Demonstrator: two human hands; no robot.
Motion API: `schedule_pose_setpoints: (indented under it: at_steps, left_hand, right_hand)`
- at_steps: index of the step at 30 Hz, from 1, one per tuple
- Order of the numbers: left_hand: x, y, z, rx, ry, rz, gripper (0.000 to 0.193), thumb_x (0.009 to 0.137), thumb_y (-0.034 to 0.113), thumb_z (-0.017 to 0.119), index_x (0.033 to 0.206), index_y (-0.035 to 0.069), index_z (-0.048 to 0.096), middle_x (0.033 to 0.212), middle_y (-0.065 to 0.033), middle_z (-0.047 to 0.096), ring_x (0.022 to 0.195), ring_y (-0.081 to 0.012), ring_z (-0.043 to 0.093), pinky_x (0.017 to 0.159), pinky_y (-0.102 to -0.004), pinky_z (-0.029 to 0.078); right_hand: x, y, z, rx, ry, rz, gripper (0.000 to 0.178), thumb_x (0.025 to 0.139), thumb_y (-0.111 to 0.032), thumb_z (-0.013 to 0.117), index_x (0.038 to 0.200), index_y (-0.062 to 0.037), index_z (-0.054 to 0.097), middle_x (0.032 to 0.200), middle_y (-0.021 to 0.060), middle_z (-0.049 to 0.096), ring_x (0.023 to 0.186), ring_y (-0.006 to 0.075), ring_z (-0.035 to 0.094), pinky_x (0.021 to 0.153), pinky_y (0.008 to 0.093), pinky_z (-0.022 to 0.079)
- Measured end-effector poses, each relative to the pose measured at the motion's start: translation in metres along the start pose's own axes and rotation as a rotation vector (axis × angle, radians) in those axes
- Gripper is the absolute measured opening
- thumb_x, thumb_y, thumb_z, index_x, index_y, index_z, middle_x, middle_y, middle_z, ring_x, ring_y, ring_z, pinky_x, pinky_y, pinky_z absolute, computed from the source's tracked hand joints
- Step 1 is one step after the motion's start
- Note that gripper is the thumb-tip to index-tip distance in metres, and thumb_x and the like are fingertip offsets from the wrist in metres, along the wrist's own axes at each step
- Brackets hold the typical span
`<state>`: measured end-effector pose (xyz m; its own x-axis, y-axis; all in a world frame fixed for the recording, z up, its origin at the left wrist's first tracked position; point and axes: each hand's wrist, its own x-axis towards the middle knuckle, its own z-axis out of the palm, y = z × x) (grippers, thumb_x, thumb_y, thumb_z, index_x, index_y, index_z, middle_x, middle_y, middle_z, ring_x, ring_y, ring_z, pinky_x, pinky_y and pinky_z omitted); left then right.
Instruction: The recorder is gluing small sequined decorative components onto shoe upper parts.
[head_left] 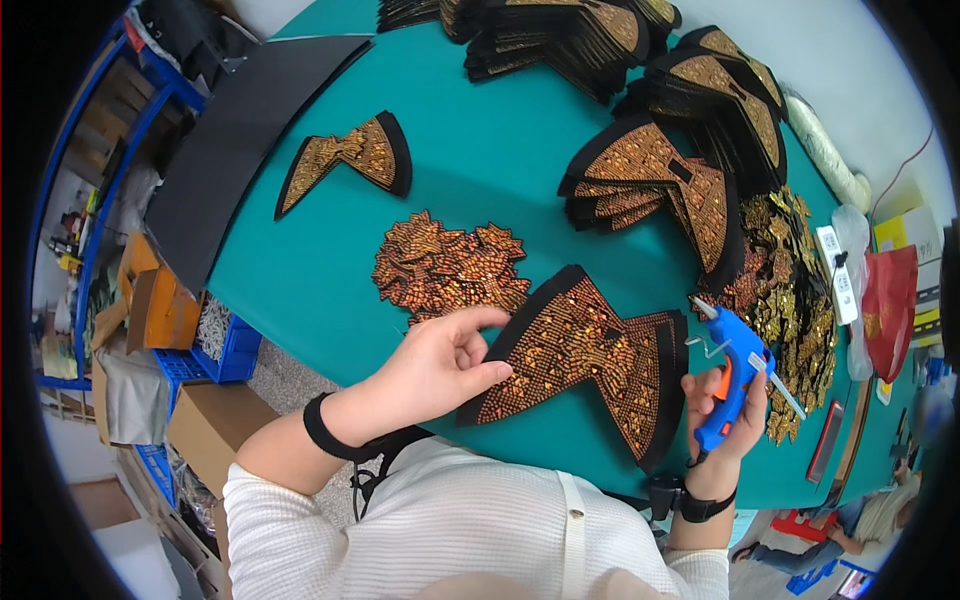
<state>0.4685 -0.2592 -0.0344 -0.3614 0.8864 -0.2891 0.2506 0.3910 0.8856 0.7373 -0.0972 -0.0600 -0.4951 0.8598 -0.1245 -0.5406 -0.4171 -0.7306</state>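
Observation:
A large bow-shaped piece (560,350), black with coppery sequins, lies on the green table right in front of me. At its left edge is my left hand (435,365), thumb and index finger apart with their tips at the border; the other fingers curl inward and I see nothing in them. My right hand (725,430) grips a blue glue gun (735,370) with an orange trigger, its nozzle pointing up and left, a clear glue stick at its back. Just beyond my left hand sits a pile of coppery sequined appliqués (450,265).
A smaller gold bow piece (345,160) lies farther left. Stacks of similar bow pieces (650,180) fill the far right. Gold appliqués (790,290) are heaped beside a white power strip (837,275). Black sheets (250,140) cover the left edge; a cardboard box (215,430) stands below.

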Motion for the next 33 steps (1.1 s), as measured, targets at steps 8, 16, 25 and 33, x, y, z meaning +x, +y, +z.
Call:
schedule_pose_setpoints:
  at_steps: [8, 16, 25, 33]
  left_hand:
    - [0.007, -0.013, -0.057, -0.595, 0.063, 0.07, 0.029, 0.087, 0.001, 0.057, 0.116, -0.002, 0.055, 0.099, -0.0062, 0.064, 0.089, -0.0106, 0.06, 0.08, -0.0242, 0.049]
    - [0.031, -0.064, -0.221, -0.757, 0.507, 0.071, 0.025, 0.088, 0.009, 0.056, 0.112, 0.005, 0.058, 0.099, -0.0042, 0.065, 0.086, -0.0116, 0.063, 0.072, -0.0265, 0.052]
    - [0.077, -0.134, -0.279, -0.517, 0.671, -0.349, 0.028, 0.091, 0.015, 0.052, 0.117, 0.018, 0.058, 0.102, 0.002, 0.061, 0.095, -0.0127, 0.052, 0.083, -0.0345, 0.038]
    - [0.085, -0.126, -0.264, -0.422, 0.686, -0.387, 0.026, 0.092, 0.016, 0.049, 0.116, 0.015, 0.059, 0.103, 0.0008, 0.06, 0.094, -0.0125, 0.051, 0.083, -0.0351, 0.038]
  right_hand:
    - [-0.009, -0.012, -0.025, -0.062, 0.007, -0.088, 0.039, 0.097, -0.037, 0.035, 0.114, -0.0058, 0.052, 0.073, 0.0082, 0.06, 0.052, 0.0135, 0.05, 0.069, 0.0354, 0.043]
    - [-0.01, -0.011, -0.017, -0.07, 0.228, -0.158, 0.034, 0.097, -0.035, 0.037, 0.11, -0.0071, 0.05, 0.074, 0.0074, 0.06, 0.052, 0.0123, 0.051, 0.064, 0.0326, 0.045]
    - [-0.009, -0.008, -0.013, -0.099, 0.308, -0.179, 0.036, 0.097, -0.038, 0.037, 0.106, -0.0071, 0.052, 0.07, 0.0078, 0.061, 0.048, 0.0135, 0.05, 0.062, 0.0326, 0.043]
    - [-0.009, -0.006, -0.012, -0.087, 0.252, -0.141, 0.035, 0.096, -0.037, 0.04, 0.107, -0.0059, 0.051, 0.073, 0.0079, 0.061, 0.051, 0.0131, 0.05, 0.063, 0.0318, 0.043]
